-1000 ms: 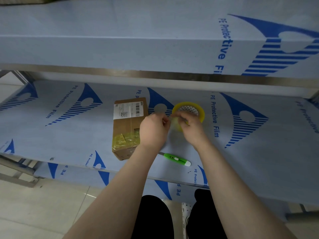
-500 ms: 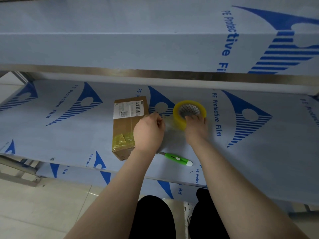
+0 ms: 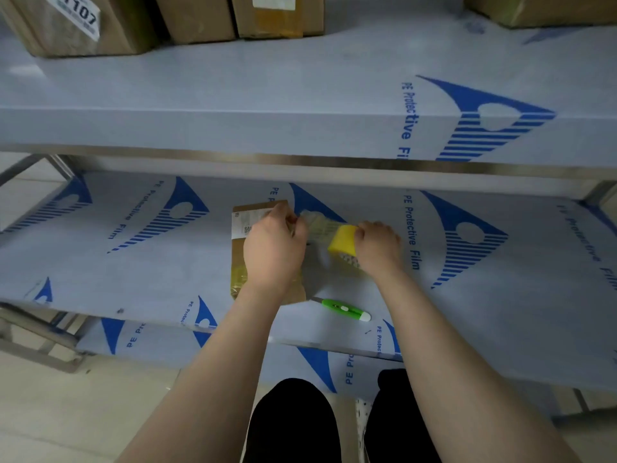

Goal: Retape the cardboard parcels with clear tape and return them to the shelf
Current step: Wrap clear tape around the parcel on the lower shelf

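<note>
A small cardboard parcel [image 3: 241, 248] with a white label and old yellowish tape lies on the lower shelf [image 3: 133, 262]. My left hand [image 3: 272, 248] is over the parcel and pinches the free end of a clear tape strip [image 3: 319, 223]. My right hand [image 3: 377, 245] grips the yellow tape roll [image 3: 342, 242], which stands on edge just right of the parcel. The strip stretches between the two hands. Most of the parcel's right side is hidden under my left hand.
A green utility knife [image 3: 344, 309] lies near the shelf's front edge, below my hands. Several cardboard boxes [image 3: 200, 18] stand at the back of the upper shelf [image 3: 233, 95]. Both shelves wear blue-printed protective film. My legs show below.
The roll has been lifted onto its edge and pulled right, drawing out a length of tape. My left hand has moved over the parcel. The camera tilted up, showing the upper boxes.
</note>
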